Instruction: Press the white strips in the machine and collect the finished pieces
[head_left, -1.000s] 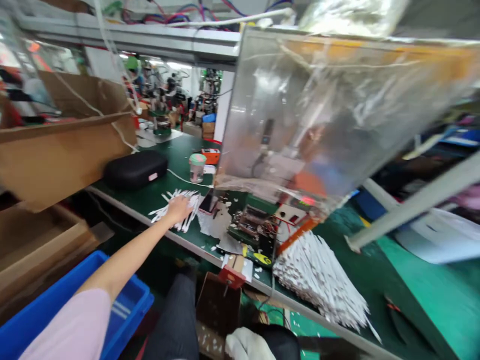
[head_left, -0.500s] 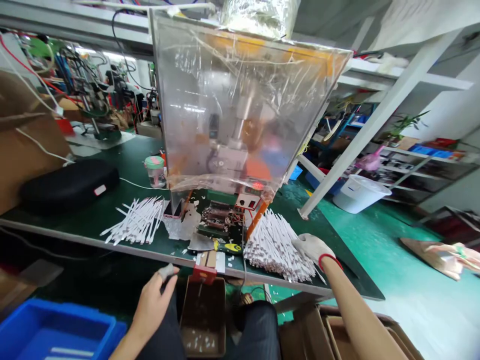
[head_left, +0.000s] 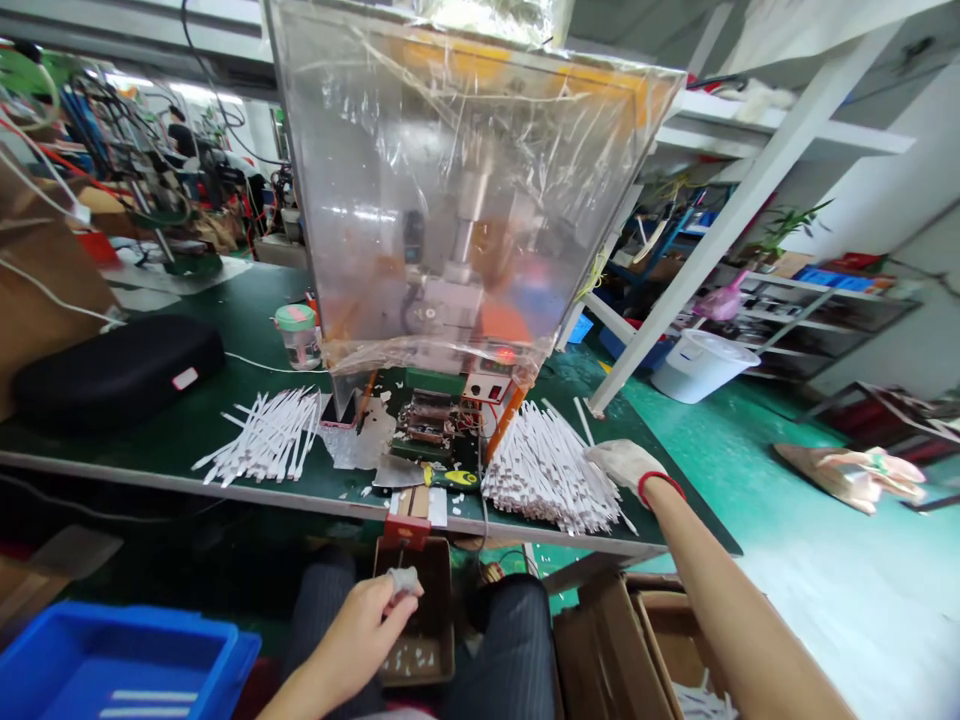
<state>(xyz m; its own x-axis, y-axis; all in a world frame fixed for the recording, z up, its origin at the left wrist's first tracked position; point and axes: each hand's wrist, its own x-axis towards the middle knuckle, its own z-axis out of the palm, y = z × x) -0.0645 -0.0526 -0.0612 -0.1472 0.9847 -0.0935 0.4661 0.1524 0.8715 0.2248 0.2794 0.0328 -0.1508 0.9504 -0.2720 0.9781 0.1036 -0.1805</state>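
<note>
My left hand (head_left: 360,625) is closed below the table edge, with a grey cover on a fingertip. Its curled fingers are just below the rod of a red metal bracket (head_left: 407,530); what they hold, if anything, is hidden. My right hand (head_left: 622,468), in a white glove with a red cuff, rests at the right side of a big pile of thin white strips (head_left: 547,475). One strip (head_left: 583,420) sticks up from its fingers, which look closed on it. A smaller pile of white strips (head_left: 262,440) lies on the left. A yellow-black handled scraper (head_left: 450,479) lies between the piles.
A machine behind a clear plastic guard (head_left: 465,200) stands mid-table, with a small control box (head_left: 486,386). A black case (head_left: 120,370) and a lidded jar (head_left: 298,340) are on the left. Below are a blue bin (head_left: 120,640), a scrap box (head_left: 446,640) and a cardboard box (head_left: 600,640).
My left hand has moved right, from beside the table edge to below the red bracket. My right hand stays at the big pile, and a strip now stands up from its fingers. The view has shifted slightly.
</note>
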